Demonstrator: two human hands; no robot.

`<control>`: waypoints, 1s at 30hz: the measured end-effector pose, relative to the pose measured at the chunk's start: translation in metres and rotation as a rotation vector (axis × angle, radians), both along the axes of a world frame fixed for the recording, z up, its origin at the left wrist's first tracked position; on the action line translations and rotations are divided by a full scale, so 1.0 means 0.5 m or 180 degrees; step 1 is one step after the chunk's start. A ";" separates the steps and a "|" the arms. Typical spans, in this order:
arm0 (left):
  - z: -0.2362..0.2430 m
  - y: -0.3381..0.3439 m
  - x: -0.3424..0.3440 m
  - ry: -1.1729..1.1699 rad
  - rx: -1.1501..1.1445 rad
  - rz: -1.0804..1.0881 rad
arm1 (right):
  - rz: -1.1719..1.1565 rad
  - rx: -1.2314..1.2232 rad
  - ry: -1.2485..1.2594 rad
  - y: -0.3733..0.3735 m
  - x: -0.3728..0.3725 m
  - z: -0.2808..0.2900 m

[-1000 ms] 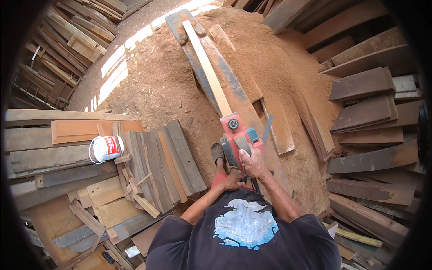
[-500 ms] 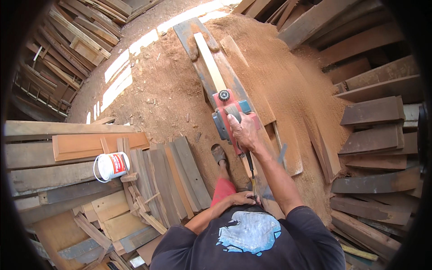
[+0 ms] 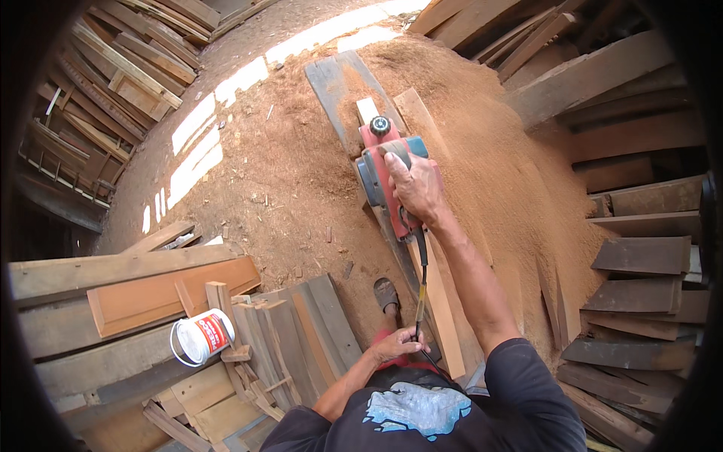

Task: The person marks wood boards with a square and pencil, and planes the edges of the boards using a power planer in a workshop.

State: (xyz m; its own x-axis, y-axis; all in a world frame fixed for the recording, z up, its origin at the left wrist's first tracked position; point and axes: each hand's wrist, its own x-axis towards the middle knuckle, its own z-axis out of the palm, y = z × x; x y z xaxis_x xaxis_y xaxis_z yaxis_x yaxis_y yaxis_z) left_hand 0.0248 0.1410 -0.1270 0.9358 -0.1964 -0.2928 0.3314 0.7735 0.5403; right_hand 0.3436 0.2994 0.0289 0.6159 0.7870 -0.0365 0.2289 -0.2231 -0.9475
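A red power planer (image 3: 392, 202) is being held on a long pale strip of wood (image 3: 439, 320) by the right hand (image 3: 416, 187). The right fingers are being wrapped around its top handle. A black cord (image 3: 422, 256) is being pinched by the left hand (image 3: 398, 345), near the dark shirt (image 3: 512, 399), and the left fingers are being held narrow around it. The strip is being carried by a long board, the surface (image 3: 329, 84). A short bit of the strip is being shown past the planer's nose, and a long bit is being shown behind it. Past the strip's far end, a dusty stretch of the surface is being shown. The planer's left side is being held near the surface's left edge.

On that side, the surface is being bordered by a wide stretch of floor (image 3: 286, 181). A sandal (image 3: 385, 292) is being worn there, near the surface's left edge. On the right, the surface is being bordered by a loose board (image 3: 414, 113) and by a wide spread of sawdust (image 3: 497, 181). The room is being closed in by stacked planks (image 3: 640, 256) on the right. On the near left, more planks (image 3: 320, 320) are being seen, and a white bucket (image 3: 205, 337) is being held up there.
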 end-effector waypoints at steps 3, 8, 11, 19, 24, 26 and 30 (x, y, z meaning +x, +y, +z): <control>0.003 0.072 0.037 0.0091 0.0102 0.0306 | 0.0046 -0.0112 0.0091 0.084 0.045 0.010; 0.027 0.133 0.119 0.0325 0.0604 0.0890 | 0.0005 -0.0267 0.0070 0.221 0.109 0.009; 0.012 0.139 0.143 0.0446 0.0850 0.1221 | -0.0020 -0.0054 0.0364 0.301 0.149 0.011; -0.092 0.093 0.033 0.0923 0.2136 0.1025 | -0.0348 0.0394 0.0848 0.183 0.116 0.040; -0.114 0.074 -0.051 0.1208 0.2139 0.1343 | -0.0590 0.0631 0.1649 -0.157 0.054 0.049; -0.088 0.089 -0.028 0.1511 0.2513 0.1583 | -0.0772 0.0723 0.1805 -0.301 0.016 0.051; 0.009 0.100 0.130 0.1618 0.3269 0.2004 | -0.1234 0.0862 0.1761 -0.548 -0.056 0.037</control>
